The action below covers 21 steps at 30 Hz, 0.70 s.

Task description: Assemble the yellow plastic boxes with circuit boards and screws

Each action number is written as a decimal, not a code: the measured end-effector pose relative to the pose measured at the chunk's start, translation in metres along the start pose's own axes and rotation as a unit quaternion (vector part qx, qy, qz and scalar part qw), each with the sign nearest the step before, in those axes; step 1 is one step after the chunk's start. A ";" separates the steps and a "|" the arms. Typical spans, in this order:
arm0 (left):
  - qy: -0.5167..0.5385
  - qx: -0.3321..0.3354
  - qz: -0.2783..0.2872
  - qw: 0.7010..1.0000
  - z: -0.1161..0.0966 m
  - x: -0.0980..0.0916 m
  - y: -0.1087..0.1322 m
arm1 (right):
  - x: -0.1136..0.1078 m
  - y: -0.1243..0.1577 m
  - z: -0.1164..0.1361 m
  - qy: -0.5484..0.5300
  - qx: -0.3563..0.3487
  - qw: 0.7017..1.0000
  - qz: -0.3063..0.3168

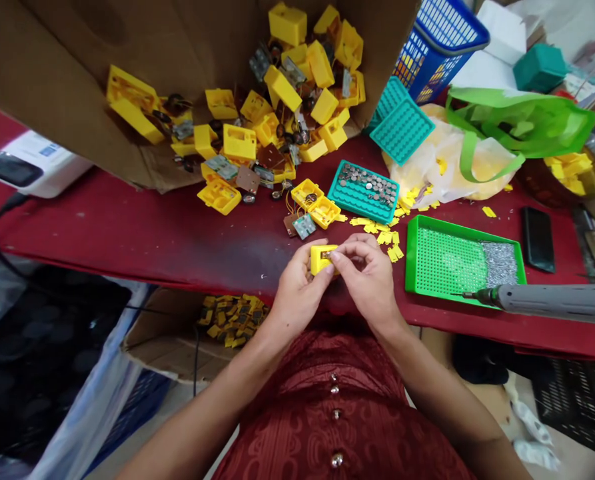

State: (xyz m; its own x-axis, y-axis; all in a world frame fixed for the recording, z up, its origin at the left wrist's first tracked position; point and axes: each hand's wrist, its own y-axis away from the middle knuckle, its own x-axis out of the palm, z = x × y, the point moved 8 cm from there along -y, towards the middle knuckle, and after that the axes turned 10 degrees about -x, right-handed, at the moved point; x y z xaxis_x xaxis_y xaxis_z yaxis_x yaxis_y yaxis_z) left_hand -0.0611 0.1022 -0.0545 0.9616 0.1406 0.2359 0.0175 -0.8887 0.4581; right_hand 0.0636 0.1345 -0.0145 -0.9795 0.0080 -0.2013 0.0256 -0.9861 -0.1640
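Note:
My left hand (298,283) grips a small yellow plastic case (318,256) above the table's front edge. The case has an opening on the side that faces up. The thumb and fingertips of my right hand (371,277) are pinched together at that opening; whatever they hold is too small and covered to make out. Just beyond my hands lies an opened yellow case (324,211) with wires and a circuit board (304,227). Small flat yellow pieces (384,237) are scattered to its right. Behind them, a teal tray (364,192) carries several round silver button cells (377,185).
A cardboard box (177,40) spills yellow cases and circuit boards (272,157) onto the red table (142,227). On the right are a green tray (442,250) of small metal screws, a grey electric screwdriver (552,300) and a phone (538,239). Bags and a blue basket (442,33) stand behind.

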 end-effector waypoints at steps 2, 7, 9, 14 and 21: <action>-0.031 0.015 -0.012 0.999 -0.001 0.000 0.001 | -0.003 0.002 -0.002 -0.004 -0.001 1.000 -0.008; -0.077 0.030 -0.022 0.996 -0.004 0.003 0.005 | -0.006 0.006 -0.007 -0.035 0.008 0.999 -0.016; -0.058 0.014 -0.002 0.998 -0.002 0.006 0.005 | -0.007 0.005 -0.006 -0.042 0.004 0.999 -0.014; 0.015 -0.008 0.041 0.999 0.004 0.013 0.003 | -0.009 0.006 0.004 -0.002 -0.024 1.000 -0.007; 0.081 -0.019 0.053 0.995 0.009 0.019 0.002 | -0.014 0.005 -0.002 -0.054 0.001 0.998 -0.023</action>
State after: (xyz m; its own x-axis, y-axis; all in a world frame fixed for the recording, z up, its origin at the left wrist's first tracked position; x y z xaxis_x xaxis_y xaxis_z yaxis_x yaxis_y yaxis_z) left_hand -0.0399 0.0987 -0.0569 0.9009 0.1170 0.4181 -0.0957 -0.8857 0.4542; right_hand 0.0780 0.1295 -0.0148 -0.9955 0.0356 -0.0874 -0.0204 -0.9853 -0.1697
